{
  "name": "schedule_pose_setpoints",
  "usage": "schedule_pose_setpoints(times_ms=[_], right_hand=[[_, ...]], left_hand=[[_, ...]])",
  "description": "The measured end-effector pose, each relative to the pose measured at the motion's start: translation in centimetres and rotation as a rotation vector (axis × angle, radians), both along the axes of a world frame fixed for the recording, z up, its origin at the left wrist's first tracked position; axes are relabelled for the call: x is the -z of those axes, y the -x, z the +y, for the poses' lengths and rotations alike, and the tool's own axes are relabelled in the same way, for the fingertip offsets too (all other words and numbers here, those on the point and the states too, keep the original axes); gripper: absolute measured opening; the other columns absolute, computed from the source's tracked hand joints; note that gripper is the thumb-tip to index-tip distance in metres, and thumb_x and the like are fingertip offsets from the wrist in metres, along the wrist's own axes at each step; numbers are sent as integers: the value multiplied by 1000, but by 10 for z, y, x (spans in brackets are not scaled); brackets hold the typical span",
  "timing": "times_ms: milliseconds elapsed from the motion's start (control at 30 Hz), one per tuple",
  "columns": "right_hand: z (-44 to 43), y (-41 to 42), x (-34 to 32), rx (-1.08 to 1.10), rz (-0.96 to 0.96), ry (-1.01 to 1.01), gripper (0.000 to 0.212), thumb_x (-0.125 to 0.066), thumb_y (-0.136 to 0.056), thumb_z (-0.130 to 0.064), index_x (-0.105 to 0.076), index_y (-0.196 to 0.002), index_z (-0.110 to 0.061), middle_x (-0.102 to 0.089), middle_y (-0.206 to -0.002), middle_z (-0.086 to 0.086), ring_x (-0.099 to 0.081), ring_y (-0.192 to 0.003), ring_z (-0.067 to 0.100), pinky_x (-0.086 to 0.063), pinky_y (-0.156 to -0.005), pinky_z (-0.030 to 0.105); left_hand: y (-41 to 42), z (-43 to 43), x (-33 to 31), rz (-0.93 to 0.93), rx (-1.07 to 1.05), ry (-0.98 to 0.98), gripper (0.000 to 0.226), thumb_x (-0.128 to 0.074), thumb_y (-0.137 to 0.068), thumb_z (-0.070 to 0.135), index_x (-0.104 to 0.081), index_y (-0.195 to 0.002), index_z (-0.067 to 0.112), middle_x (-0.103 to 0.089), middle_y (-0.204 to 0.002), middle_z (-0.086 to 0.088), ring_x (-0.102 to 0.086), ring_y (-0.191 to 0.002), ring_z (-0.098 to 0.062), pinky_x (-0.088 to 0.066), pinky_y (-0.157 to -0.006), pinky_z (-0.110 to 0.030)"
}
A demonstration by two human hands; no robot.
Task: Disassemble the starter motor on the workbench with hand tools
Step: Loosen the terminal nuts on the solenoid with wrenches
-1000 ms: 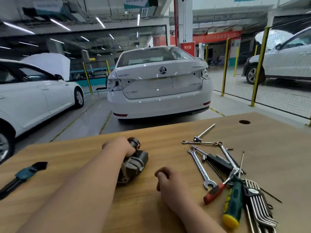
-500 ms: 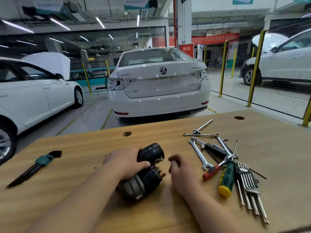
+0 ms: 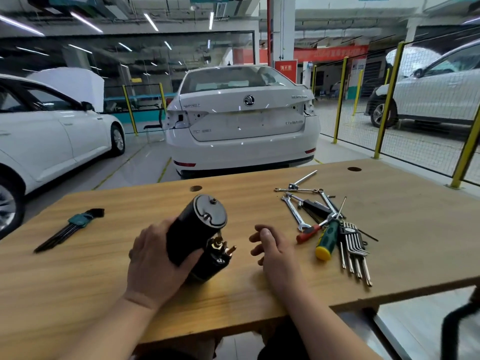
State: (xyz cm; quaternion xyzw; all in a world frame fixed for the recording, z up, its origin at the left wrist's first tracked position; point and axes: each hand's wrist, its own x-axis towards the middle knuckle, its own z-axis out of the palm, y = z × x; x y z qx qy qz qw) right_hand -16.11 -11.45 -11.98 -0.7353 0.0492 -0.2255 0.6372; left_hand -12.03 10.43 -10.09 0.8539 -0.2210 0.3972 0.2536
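Starter motor: black cylindrical body, silver end cap uppermost, brass-studded solenoid alongside; tilted, gripped by the left hand at mid-tabletop. Hand tools: spanners, green-handled screwdriver and hex keys heaped to its right. Teal-clipped hex key set lies flat, well to its left.

Strip lights shine over a grey garage floor, a parked white car and yellow-posted mesh fencing.

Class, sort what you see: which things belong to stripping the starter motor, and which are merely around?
Job in hand:
starter motor, gripped by the left hand; free right hand; spanners; green screwdriver; hex keys.

Merely around:
white car behind the bench; yellow fence posts.
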Motion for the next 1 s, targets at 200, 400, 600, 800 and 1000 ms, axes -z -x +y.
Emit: schedule_pose_setpoints(times_ms=[200, 400, 600, 800, 1000], right_hand=[[6, 4, 0, -9, 0, 178, 20, -41, -102, -31, -55, -93, -43, -65, -86, -11, -61, -73, 2, -43, -61, 18], [9, 6, 1, -32, -7, 351, 15, -43, -100, -32, -53, -96, -43, -64, -85, -13, -60, -80, 5, -49, -71, 29], [11, 5, 2, -115, -59, 442, 25, -45, -94, -35, -62, -112, -31, -58, -94, -23, -57, -89, -1, -45, -77, 16], [0, -4, 1, -96, -63, 439, 23, -51, -98, -26, -60, -119, -29, -53, -106, -23, -51, -98, -9, -40, -76, 4], [-8, -17, -6, -106, -84, 395, 36, -49, -93, -11, -64, -122, -25, -57, -117, -20, -50, -106, -10, -38, -92, 7]], left_hand=[[9, 14, 22, -18, 39, 107, 96, -47, -75, 81, -59, -112, -7, -57, -108, -18, -46, -106, -30, -28, -97, -29], [1, 5, 20, -73, 231, 145, 81, -45, -84, 75, -40, -124, 4, -50, -118, -19, -42, -111, -31, -23, -105, -21], [-19, -2, 21, 48, 368, 143, 67, -49, -82, 75, -30, -137, 42, -44, -121, -6, -44, -112, -23, -31, -106, -13], [-41, -21, 22, 118, 249, -45, 105, -34, -86, 79, -47, -122, -19, -55, -116, -33, -43, -114, -27, -18, -110, -8], [-48, -36, 6, 156, 525, 76, 104, -67, -68, 73, -38, -135, -1, -47, -138, 1, -49, -126, -15, -41, -105, -30]])
